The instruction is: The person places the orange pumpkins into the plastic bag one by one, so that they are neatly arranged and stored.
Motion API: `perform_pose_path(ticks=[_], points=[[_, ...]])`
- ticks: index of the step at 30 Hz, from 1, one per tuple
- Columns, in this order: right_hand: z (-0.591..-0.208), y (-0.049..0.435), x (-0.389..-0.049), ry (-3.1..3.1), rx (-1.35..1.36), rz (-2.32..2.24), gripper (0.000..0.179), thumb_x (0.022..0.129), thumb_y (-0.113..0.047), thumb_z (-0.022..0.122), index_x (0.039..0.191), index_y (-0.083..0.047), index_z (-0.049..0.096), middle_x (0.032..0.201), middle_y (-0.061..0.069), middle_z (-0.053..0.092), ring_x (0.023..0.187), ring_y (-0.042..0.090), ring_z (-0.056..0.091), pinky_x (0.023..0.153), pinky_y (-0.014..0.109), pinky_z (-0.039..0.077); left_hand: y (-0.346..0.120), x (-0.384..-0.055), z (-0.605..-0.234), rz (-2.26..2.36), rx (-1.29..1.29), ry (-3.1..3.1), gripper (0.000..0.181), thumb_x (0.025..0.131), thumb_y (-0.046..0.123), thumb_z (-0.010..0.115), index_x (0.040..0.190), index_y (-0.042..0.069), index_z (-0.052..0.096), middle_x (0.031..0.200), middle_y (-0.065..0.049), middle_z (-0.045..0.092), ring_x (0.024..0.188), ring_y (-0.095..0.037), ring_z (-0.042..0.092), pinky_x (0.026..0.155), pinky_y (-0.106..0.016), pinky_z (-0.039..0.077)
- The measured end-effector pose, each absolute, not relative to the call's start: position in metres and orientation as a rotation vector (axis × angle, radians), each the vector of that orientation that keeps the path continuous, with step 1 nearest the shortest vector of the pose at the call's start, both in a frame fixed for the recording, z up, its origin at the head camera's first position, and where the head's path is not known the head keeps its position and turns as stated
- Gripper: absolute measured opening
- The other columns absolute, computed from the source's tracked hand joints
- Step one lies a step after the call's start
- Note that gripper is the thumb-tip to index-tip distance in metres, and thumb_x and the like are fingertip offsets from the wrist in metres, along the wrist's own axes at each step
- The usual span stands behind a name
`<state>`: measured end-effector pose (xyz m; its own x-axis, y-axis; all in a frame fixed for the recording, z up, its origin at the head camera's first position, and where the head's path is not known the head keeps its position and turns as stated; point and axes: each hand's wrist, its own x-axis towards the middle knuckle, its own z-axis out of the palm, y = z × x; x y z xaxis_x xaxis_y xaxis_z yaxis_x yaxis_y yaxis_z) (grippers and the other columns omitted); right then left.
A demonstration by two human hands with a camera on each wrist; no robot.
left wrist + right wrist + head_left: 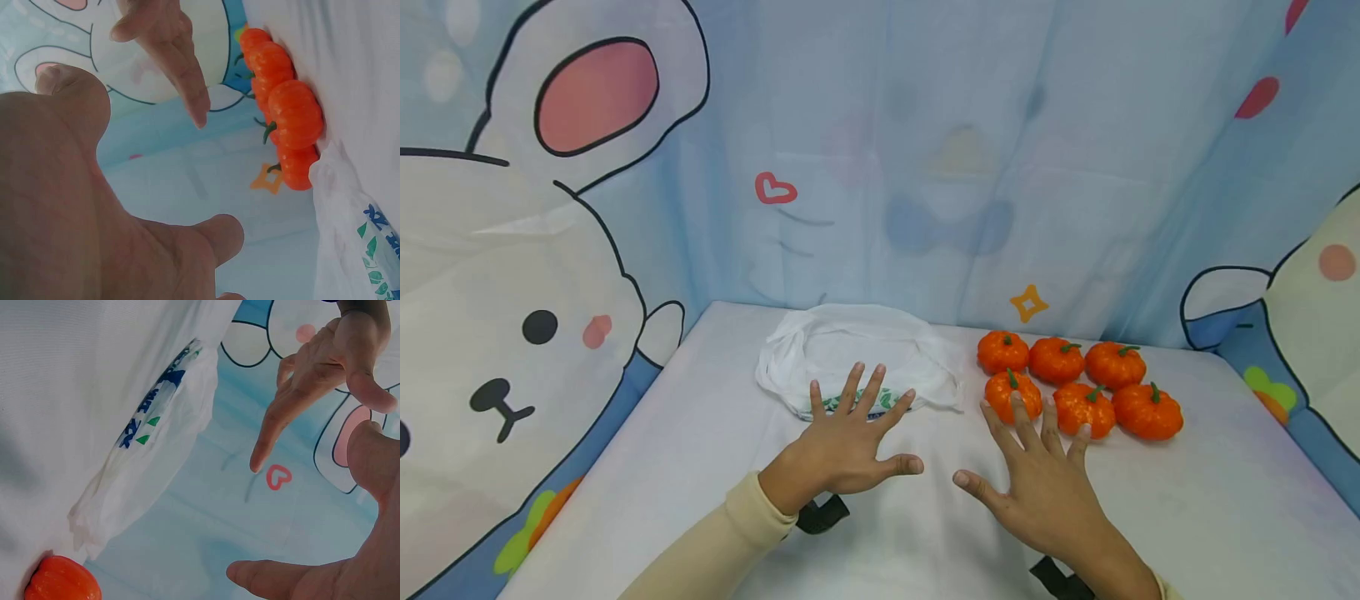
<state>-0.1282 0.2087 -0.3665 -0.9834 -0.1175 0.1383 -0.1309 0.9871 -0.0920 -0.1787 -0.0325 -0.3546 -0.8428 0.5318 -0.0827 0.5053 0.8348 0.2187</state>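
Note:
Both hands hover over the white table with fingers spread and nothing in them. In the head view my left hand [850,454] is in front of a white plastic bag [880,342] with green leaf print, its fingertips overlapping the bag's near edge. My right hand [1045,483] is to the right, fingertips overlapping the nearest of several small orange pumpkins [1084,407] with green stems. The pumpkins stand in two rows to the right of the bag. In the right wrist view the bag [156,450] lies flattened, showing blue lettering, with one pumpkin [62,580] near its end.
A white cloth covers the table [940,517]. Behind it hangs a light blue curtain [865,108] printed with cartoon animals, a heart and a star. Dark straps [822,514] show below the wrists.

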Motion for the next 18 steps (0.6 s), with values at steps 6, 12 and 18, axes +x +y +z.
perform_pose_path(ticks=[6,12,18], points=[[-0.366,0.21,-0.129,-3.001,0.198,0.182,0.096,0.083,-0.08,0.046,0.153,-0.015,0.037,0.156,0.031,0.027,0.143,0.062,0.009,0.102,0.086,0.001,-0.032,-0.181,-0.355,0.275,0.83,2.878,0.08,0.089,0.077,0.031,0.157,0.039,0.014,0.167,-0.006,-0.007,0.153,-0.034,-0.015,0.11,-0.079,-0.002],[-0.364,0.209,-0.131,-2.99,0.2,0.154,0.095,0.083,-0.08,0.045,0.152,-0.015,0.038,0.156,0.03,0.029,0.141,0.062,0.016,0.102,0.086,0.006,-0.039,-0.193,-0.347,0.197,0.969,2.944,0.078,0.092,0.073,0.033,0.158,0.034,0.017,0.167,-0.009,0.007,0.154,-0.033,-0.001,0.114,-0.075,-0.001],[-0.362,0.211,-0.129,-2.968,0.236,0.243,0.092,0.085,-0.077,0.048,0.153,-0.017,0.037,0.153,0.026,0.037,0.14,0.059,0.024,0.103,0.084,0.01,-0.061,-0.227,-0.347,0.699,0.983,3.151,0.042,0.1,0.041,0.052,0.134,0.018,0.062,0.12,-0.005,0.071,0.092,-0.026,0.071,0.099,-0.053,0.05]])
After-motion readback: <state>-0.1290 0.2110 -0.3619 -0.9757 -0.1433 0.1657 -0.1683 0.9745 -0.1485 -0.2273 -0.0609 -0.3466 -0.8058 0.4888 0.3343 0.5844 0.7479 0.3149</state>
